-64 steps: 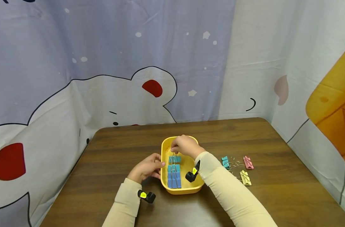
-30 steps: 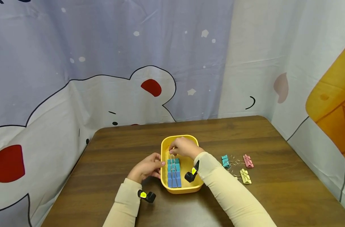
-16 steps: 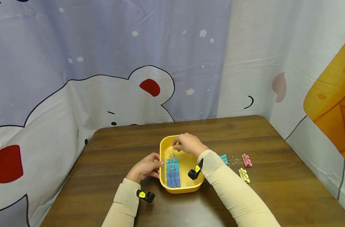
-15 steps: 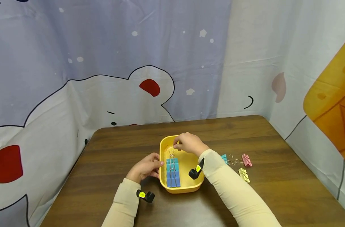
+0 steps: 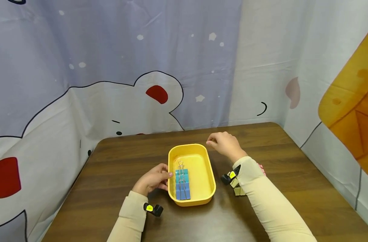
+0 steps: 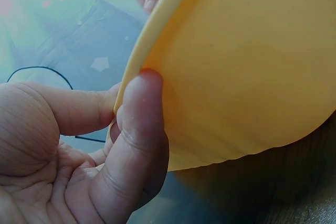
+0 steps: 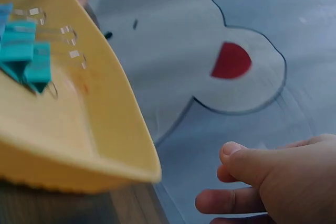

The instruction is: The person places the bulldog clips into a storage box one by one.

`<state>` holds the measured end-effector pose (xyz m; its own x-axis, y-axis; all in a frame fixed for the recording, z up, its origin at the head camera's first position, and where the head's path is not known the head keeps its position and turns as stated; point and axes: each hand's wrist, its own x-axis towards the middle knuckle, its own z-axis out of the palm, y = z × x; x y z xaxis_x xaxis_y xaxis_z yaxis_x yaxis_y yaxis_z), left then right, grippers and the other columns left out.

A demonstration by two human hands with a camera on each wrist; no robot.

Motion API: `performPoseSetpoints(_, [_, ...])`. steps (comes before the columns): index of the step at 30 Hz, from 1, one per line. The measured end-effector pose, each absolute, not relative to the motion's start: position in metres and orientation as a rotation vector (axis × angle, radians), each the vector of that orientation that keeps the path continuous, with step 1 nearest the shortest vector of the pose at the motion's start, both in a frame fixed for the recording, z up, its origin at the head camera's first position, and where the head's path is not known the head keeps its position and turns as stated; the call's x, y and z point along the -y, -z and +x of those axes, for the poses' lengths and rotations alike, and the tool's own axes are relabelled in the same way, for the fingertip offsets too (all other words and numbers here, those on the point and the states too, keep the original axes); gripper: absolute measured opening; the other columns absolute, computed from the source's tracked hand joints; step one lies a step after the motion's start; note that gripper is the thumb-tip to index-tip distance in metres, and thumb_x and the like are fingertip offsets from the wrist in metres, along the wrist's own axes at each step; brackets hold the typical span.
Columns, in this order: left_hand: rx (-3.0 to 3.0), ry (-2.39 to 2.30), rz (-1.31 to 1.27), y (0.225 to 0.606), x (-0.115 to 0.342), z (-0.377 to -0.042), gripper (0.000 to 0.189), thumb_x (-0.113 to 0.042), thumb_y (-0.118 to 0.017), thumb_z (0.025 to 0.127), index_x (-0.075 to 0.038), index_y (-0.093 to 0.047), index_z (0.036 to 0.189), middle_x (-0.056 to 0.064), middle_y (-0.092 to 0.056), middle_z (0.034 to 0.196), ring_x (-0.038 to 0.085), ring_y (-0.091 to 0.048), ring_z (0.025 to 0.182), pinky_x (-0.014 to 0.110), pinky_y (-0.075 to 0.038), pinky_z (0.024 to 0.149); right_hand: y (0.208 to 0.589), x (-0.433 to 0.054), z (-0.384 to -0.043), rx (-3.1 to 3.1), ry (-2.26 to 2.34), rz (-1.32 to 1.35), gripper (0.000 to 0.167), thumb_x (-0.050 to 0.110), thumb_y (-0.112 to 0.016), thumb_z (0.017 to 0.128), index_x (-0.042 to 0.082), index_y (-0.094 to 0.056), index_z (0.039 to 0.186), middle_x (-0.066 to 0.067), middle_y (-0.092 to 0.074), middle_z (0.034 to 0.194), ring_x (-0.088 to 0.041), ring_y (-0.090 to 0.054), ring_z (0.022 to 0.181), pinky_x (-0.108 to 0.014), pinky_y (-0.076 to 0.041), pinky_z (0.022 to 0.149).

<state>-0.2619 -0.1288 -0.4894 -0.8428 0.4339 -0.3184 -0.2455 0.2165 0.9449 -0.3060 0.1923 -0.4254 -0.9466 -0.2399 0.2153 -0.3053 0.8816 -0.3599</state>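
Note:
A yellow plastic tray sits mid-table. My left hand pinches its left side wall; in the left wrist view the thumb and fingers grip the rim. Along the tray's left side lies a row of binder clips, teal toward the back and blue toward the front, wire handles pointing backward. My right hand hovers off the tray's far right corner, fingers loosely bent and holding nothing. Beneath the right forearm, a yellow binder clip and part of a pink binder clip show on the table.
The brown wooden table carries everything. A patterned curtain hangs behind its back edge and along the sides. My right sleeve covers part of the table where the loose clips lie.
My right hand released the rearmost teal clip's handle after drawing it toward the others, then rose and moved right, out of the tray. The left hand still grips the rim.

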Motion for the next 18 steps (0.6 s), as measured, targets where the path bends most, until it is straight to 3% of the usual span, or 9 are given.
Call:
performPoseSetpoints(9, [-1.959,-1.678,0.180,0.491,0.131,-0.262,0.035,-0.007,-0.056,0.103,0.006,-0.035,0.128,0.011,-0.059,0.082,0.016,-0.058,0.063,0.026,-0.059,0.054,0.438,-0.247,-0.290,2.877,-0.570,0.220,0.033,0.041,-0.064,0.099,0.013,-0.076,0.111,-0.003,-0.075,0.098,-0.024,-0.070,0.083,-0.047,-0.057,0.072])
performPoseSetpoints(18, [-1.963,-1.676,0.185,0.489,0.129,-0.261,0.036,-0.008,-0.056,0.103,0.006,-0.035,0.128,0.011,-0.060,0.083,0.015,-0.058,0.063,0.026,-0.059,0.055,0.459,-0.282,-0.269,2.885,-0.485,0.140,0.034,0.038,-0.063,0.099,0.007,-0.076,0.108,-0.008,-0.076,0.098,-0.032,-0.070,0.087,-0.054,-0.053,0.082])
